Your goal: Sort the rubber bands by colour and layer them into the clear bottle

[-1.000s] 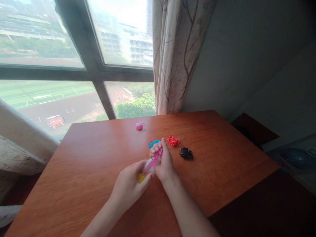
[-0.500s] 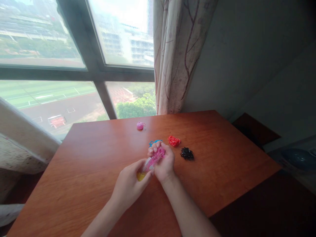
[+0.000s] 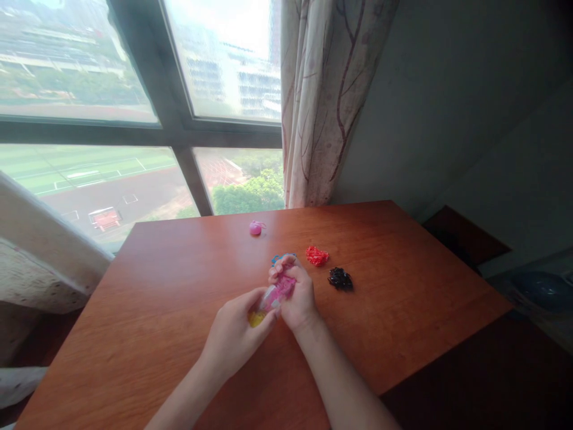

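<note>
My left hand (image 3: 235,328) is closed round a small clear container (image 3: 269,298), tilted toward my right hand. Something yellow (image 3: 256,318) shows at its lower end, and pink shows through nearer the mouth. My right hand (image 3: 299,298) is curled around a bunch of thin pink bands (image 3: 285,285) that look like small rubber bands, right at the container's mouth. Partly hidden behind the right fingers lies a blue bunch of bands (image 3: 277,259). To the right are a red pile of bands (image 3: 317,256) and a black pile (image 3: 341,279).
A round pink lid-like piece with ear-shaped loops (image 3: 256,228) sits near the far edge of the brown wooden table (image 3: 179,286). Beyond that edge are a window (image 3: 242,134) and a patterned curtain (image 3: 308,107). A dark surface (image 3: 483,370) adjoins at the lower right.
The pink bunch sits slightly lower in my right hand, and its fingers have curled a little further over it. My left hand keeps its hold on the container.
</note>
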The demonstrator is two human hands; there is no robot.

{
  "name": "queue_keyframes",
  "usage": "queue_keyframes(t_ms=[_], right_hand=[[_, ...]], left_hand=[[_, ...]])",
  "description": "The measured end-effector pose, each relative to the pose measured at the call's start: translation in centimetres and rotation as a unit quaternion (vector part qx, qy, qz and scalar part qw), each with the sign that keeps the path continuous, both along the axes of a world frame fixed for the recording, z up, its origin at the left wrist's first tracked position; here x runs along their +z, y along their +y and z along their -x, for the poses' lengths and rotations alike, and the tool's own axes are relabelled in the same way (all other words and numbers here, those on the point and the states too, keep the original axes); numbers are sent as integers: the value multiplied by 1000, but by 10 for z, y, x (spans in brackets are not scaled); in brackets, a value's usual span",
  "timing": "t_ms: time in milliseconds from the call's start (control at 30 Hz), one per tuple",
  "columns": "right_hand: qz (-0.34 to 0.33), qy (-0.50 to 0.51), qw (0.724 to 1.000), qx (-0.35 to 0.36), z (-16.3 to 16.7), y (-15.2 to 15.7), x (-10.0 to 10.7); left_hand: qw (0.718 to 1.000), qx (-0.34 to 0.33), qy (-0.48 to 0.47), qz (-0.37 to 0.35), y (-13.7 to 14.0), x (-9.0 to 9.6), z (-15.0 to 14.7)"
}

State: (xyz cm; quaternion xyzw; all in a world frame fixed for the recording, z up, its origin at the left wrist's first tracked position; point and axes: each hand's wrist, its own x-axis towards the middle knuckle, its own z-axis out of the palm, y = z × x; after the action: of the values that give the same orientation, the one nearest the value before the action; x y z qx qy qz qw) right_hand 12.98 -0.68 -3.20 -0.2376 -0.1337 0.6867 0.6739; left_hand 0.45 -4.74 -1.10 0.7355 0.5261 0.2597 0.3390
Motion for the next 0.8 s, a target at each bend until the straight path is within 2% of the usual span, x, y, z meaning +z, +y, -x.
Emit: queue_keyframes(t_ms=[333, 567, 800], right_hand=[[30, 58, 998, -2, -6, 0, 4], [68, 77, 995, -2, -12, 5, 5], [87, 104, 989, 65, -21, 8, 5]], left_hand=[[1000, -12, -14, 9, 0, -1, 0], [999, -32, 18, 12, 2, 5, 2], [995, -85, 11, 43, 5, 6, 15]])
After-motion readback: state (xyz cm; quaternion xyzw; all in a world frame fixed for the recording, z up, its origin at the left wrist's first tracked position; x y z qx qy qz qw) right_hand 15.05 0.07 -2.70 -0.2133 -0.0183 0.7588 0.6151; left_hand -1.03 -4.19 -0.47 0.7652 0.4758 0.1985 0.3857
